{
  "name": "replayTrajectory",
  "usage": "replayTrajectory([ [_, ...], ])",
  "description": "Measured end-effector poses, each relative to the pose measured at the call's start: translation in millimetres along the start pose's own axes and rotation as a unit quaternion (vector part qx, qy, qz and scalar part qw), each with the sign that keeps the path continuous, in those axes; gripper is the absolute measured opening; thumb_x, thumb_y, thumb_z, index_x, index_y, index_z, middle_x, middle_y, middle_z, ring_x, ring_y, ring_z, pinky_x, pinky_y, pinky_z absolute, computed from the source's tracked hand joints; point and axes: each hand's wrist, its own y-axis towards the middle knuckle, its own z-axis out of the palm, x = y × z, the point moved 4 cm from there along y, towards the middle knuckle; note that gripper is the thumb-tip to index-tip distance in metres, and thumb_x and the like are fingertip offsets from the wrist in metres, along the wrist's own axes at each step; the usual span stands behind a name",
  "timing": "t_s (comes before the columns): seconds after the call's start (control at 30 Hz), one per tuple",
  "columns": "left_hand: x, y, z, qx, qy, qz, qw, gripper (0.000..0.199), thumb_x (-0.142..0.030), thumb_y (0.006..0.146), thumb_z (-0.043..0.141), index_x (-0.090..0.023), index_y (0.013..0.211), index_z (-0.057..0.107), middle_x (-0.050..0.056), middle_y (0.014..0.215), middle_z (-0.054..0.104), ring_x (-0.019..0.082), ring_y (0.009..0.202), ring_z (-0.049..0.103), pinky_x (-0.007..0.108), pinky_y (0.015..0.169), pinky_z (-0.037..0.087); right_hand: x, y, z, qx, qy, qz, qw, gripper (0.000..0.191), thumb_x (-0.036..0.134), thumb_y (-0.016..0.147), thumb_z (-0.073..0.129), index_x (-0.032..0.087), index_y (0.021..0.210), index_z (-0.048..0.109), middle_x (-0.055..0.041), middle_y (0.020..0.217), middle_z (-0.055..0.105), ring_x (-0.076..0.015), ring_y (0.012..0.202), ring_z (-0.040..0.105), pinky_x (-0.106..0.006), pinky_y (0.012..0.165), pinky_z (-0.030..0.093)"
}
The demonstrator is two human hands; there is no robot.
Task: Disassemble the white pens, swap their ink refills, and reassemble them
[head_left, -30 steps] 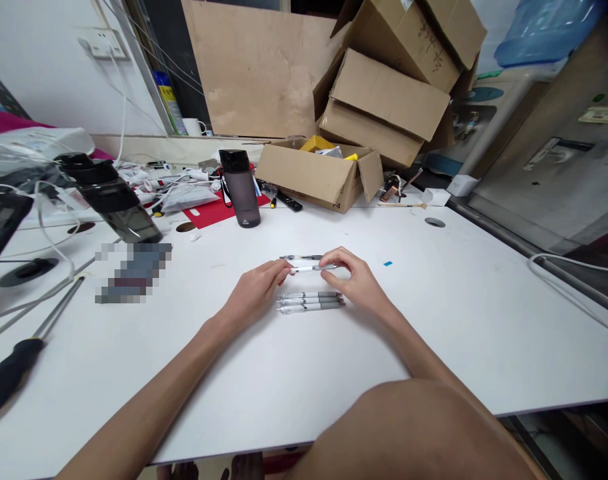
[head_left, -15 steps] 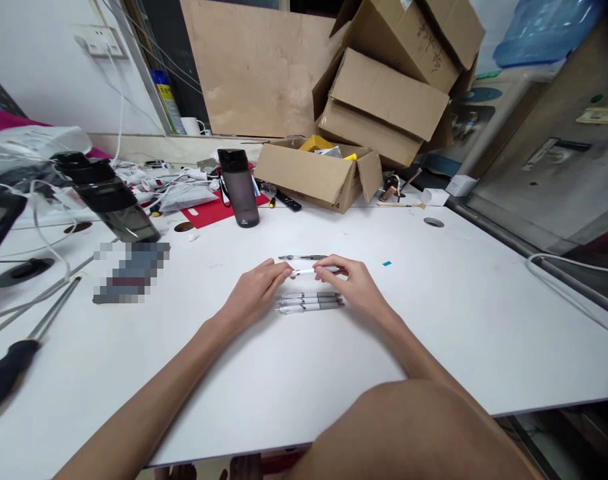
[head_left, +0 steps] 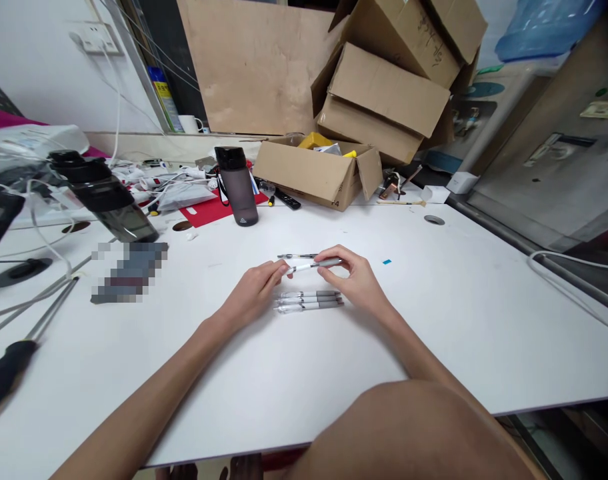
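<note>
A white and grey pen [head_left: 302,267] is held level between my two hands, above the white table [head_left: 264,393]. My left hand [head_left: 257,288] pinches its left end. The thumb and fingers of my right hand [head_left: 353,275] grip its grey part on the right. Just beyond it a dark, clear-barrelled pen [head_left: 297,256] lies on the table, its right end hidden behind my right hand. Nearer to me several clear and grey pens [head_left: 309,301] lie side by side, between my two wrists.
Behind my hands stand a dark water bottle [head_left: 239,190] and an open cardboard box [head_left: 304,170]. On the left are another bottle [head_left: 111,203], a pixelated flat object [head_left: 129,273] and a screwdriver [head_left: 9,370]. A small blue scrap [head_left: 387,262] lies right of my right hand.
My right hand's fingers have shifted along the pen, so more of its grey part shows. The left hand still pinches the other end, and the pens on the table have stayed put.
</note>
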Motion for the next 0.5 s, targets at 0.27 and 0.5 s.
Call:
replayTrajectory([
  [0.27, -0.2, -0.1, 3.9, 0.01, -0.065, -0.029, 0.997, 0.047, -0.047, 0.108, 0.028, -0.021, 0.096, 0.065, -0.004, 0.065, 0.043, 0.013, 0.059, 0.039, 0.025, 0.061, 0.032, -6.7, 3.2, -4.4, -0.037, 0.082, 0.026, 0.996, 0.02, 0.034, 0.088, 0.072, 0.023, 0.104, 0.066, -0.0054, 0.107, 0.072, -0.0203, 0.099, 0.07, -0.038, 0.098, 0.055],
  [0.5, 2.2, 0.6, 2.6, -0.011, -0.057, -0.036, 0.998, 0.047, -0.048, 0.107, 0.028, -0.02, 0.094, 0.064, -0.004, 0.067, 0.045, 0.014, 0.061, 0.041, 0.025, 0.063, 0.035, -7.8, 2.3, -8.7, -0.061, 0.021, 0.021, 0.998, 0.023, 0.04, 0.094, 0.064, 0.025, 0.11, 0.063, -0.0058, 0.11, 0.072, -0.0201, 0.096, 0.069, -0.037, 0.094, 0.054],
])
